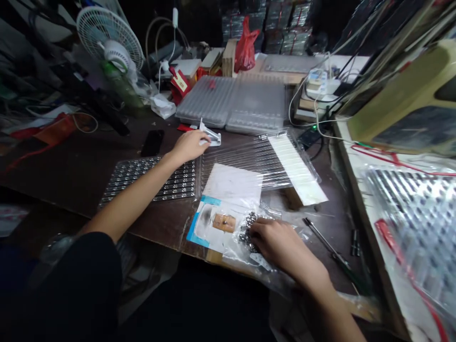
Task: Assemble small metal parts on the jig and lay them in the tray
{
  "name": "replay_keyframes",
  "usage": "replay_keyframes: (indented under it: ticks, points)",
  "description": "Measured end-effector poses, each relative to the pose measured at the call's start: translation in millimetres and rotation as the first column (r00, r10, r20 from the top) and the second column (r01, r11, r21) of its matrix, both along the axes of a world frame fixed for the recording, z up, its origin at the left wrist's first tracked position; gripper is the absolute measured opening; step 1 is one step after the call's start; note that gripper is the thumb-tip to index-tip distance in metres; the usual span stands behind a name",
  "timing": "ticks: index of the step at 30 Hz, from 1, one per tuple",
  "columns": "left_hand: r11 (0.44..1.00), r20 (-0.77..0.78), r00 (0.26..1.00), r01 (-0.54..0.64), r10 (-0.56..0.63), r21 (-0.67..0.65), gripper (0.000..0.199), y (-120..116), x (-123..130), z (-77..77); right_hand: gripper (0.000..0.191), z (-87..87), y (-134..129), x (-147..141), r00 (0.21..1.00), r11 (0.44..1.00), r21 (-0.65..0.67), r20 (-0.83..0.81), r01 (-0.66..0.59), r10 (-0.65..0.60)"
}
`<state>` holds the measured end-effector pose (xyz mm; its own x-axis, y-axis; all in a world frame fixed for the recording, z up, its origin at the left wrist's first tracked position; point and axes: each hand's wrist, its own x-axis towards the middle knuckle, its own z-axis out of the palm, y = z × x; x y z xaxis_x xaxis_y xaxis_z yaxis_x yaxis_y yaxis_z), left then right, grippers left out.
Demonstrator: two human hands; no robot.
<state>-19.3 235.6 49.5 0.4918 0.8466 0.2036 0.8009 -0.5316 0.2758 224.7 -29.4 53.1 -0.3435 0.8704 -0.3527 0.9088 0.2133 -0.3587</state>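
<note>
My left hand (pixel 190 145) reaches to the middle of the table, its fingers closed on a small white plastic bracket-like piece (pixel 213 137). Beneath that forearm lies a tray (pixel 180 183) with rows of small shiny metal parts. My right hand (pixel 274 237) is near the front edge, fingertips curled down into a pile of small metal parts (pixel 247 230) on clear plastic; what they pinch is hidden. Left of the pile is a brown wooden-looking block (pixel 224 222) on a white and blue sheet (pixel 195 228). A clear ribbed tray (pixel 245 154) lies between and beyond the hands.
A white strip (pixel 297 168) lies across the ribbed tray. A screwdriver-like tool (pixel 327 244) rests at the right. Two closed clear cases (pixel 256 104), a red bag (pixel 246 47) and a fan (pixel 110 40) stand behind. A phone (pixel 152 142) lies at left; cables run at right.
</note>
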Motion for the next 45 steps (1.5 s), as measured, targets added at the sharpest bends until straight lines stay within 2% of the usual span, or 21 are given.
replay_keyframes:
  ticks: [4,6,8,11,15,18,21,23,26,28,30,32,35,39,42,45]
  points:
    - [0.977,0.102,0.972,0.209,-0.213,0.048,0.024,3.4,86.0,1.7,0.018,-4.1,0.7,-3.4,0.999,1.000,0.008,-0.034,-0.019,0.019]
    - [0.967,0.089,0.965,0.239,-0.247,0.093,0.027,4.5,122.1,-1.7,0.016,-5.9,0.8,-1.2,0.997,0.999,0.027,-0.073,-0.021,0.023]
    - [0.962,0.064,0.966,0.239,-0.249,0.135,0.028,3.4,147.3,-6.4,0.015,-7.0,0.8,2.0,0.992,0.999,0.046,-0.124,-0.021,0.027]
    - [0.964,0.050,0.973,0.215,-0.225,0.154,0.022,-2.5,164.7,-13.9,0.012,-7.0,1.0,4.7,0.983,0.998,0.059,-0.184,-0.010,0.021]
    - [0.975,0.099,0.977,0.174,-0.188,0.142,0.014,-11.5,169.4,-21.0,0.023,-6.4,0.9,2.5,0.985,0.999,0.040,-0.173,-0.019,0.026]
    - [0.970,0.109,0.967,0.217,-0.229,0.113,0.016,-14.8,171.1,-19.4,0.016,-7.9,0.8,-0.9,0.986,0.999,0.030,-0.162,-0.036,0.041]
    - [0.957,0.127,0.949,0.283,-0.290,0.067,0.017,-21.3,163.4,-7.4,0.017,-11.6,1.3,-2.2,0.988,0.999,0.008,-0.151,-0.034,0.035]
    - [0.946,0.193,0.926,0.317,-0.325,0.071,0.013,-36.5,147.8,5.8,0.017,-14.6,1.5,-0.9,0.980,0.999,0.007,-0.193,-0.039,0.040]
    - [0.927,0.343,0.864,0.370,-0.369,0.065,0.015,-81.2,107.7,22.0,0.022,-17.7,1.3,2.5,0.947,0.998,0.039,-0.318,-0.041,0.051]
    - [0.931,0.425,0.843,0.366,-0.330,-0.002,0.015,-118.5,74.0,22.1,0.026,-17.7,1.5,3.8,0.926,0.998,0.064,-0.376,-0.026,0.048]
    - [0.943,0.480,0.843,0.322,-0.245,-0.083,0.012,-153.3,41.3,11.9,0.027,-16.1,2.6,4.3,0.914,0.997,0.079,-0.405,0.002,0.030]
    - [0.946,0.501,0.854,0.262,-0.137,-0.189,0.011,-180.9,15.7,-5.1,0.025,-13.9,4.6,4.4,0.901,0.996,0.084,-0.434,0.030,0.010]
    - [0.937,0.517,0.855,0.203,-0.028,-0.285,0.009,-205.8,-3.7,-31.2,0.019,-11.8,7.9,4.0,0.861,0.992,0.099,-0.509,0.084,-0.022]
    - [0.929,0.570,0.821,0.229,-0.024,-0.290,0.007,-215.7,-6.6,-49.1,0.016,-14.2,10.3,-0.6,0.807,0.969,0.139,-0.585,0.203,-0.085]
    - [0.932,0.591,0.806,0.243,-0.040,-0.268,0.008,-216.7,-6.4,-52.3,0.018,-18.3,11.0,-7.5,0.810,0.932,0.226,-0.576,0.284,-0.108]
    - [0.937,0.580,0.811,0.254,-0.071,-0.240,0.008,-218.0,-7.1,-54.5,0.017,-21.4,11.5,-15.2,0.819,0.914,0.271,-0.565,0.301,-0.102]
